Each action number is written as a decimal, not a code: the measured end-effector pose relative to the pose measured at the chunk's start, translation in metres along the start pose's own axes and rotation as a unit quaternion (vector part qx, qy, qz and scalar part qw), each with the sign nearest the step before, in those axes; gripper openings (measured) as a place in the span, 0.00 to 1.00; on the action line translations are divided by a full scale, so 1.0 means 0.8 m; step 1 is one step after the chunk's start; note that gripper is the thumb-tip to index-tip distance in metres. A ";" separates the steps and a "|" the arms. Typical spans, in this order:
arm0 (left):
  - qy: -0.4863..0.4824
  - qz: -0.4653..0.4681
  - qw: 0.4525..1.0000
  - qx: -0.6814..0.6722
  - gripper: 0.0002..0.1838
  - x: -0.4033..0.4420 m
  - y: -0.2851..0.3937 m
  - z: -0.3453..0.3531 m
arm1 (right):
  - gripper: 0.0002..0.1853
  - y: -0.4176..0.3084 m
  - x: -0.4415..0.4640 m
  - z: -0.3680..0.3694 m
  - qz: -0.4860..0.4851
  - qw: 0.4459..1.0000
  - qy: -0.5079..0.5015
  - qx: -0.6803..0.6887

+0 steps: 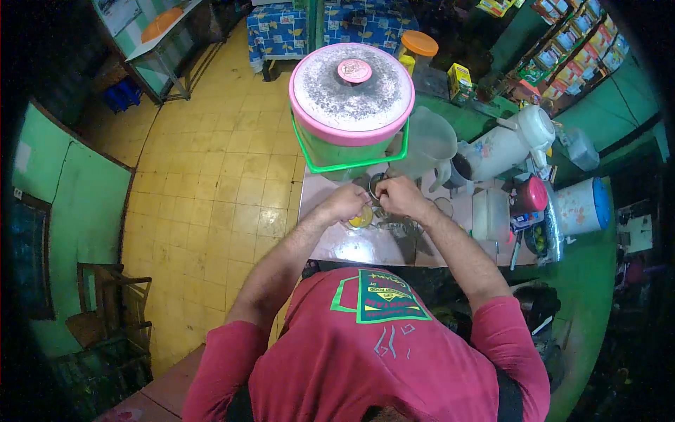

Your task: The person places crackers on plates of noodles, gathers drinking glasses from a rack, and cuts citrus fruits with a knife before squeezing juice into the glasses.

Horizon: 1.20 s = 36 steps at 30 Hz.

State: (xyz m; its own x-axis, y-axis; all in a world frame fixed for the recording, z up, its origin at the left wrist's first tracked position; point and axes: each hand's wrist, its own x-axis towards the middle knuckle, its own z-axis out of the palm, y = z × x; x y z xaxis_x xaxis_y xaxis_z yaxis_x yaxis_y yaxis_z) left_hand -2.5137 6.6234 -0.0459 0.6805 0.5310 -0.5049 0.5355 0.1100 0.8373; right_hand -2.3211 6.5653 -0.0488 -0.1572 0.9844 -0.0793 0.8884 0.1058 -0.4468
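Note:
My left hand [346, 203] is closed, fingertips pinched together above a small round container with yellow contents [361, 217]. What those fingers hold is too small to make out. Close on its right, my right hand [401, 196] is also closed, its fingers curled down at the edge of a small round dark-looking cup [375, 184]. Whether it grips the cup or something else is hidden. Both hands are over the pale pink tabletop [330, 243], just in front of a large drinks bucket [351, 105] with a pink-rimmed lid and green handle.
To the right stand a clear plastic pitcher [430, 137], a white flowered thermos [499, 151], a translucent container [490, 214] and a white bucket with a blue lid [582, 204]. Sachets [576, 49] hang at upper right. Yellow tiled floor [204, 183] lies left of the table.

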 end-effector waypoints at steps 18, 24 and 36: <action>0.044 0.183 0.978 0.091 0.18 0.020 -0.031 0.009 | 0.08 -0.025 -0.012 -0.002 0.064 0.996 0.054 -0.037; 0.058 0.209 0.967 0.131 0.15 0.016 -0.017 0.008 | 0.08 -0.031 -0.013 -0.025 0.069 0.997 0.008 -0.042; -0.024 0.086 0.993 0.077 0.15 -0.003 0.024 -0.020 | 0.11 -0.012 -0.006 -0.031 -0.020 0.995 -0.053 -0.079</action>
State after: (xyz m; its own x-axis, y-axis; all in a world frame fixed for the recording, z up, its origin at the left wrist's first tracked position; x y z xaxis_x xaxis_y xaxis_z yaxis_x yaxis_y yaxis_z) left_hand -2.5127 6.6376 -0.0255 0.7894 0.4902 -0.3696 0.4770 -0.1109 0.8719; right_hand -2.3184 6.5631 -0.0219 -0.2305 0.9594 -0.1626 0.9359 0.1729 -0.3068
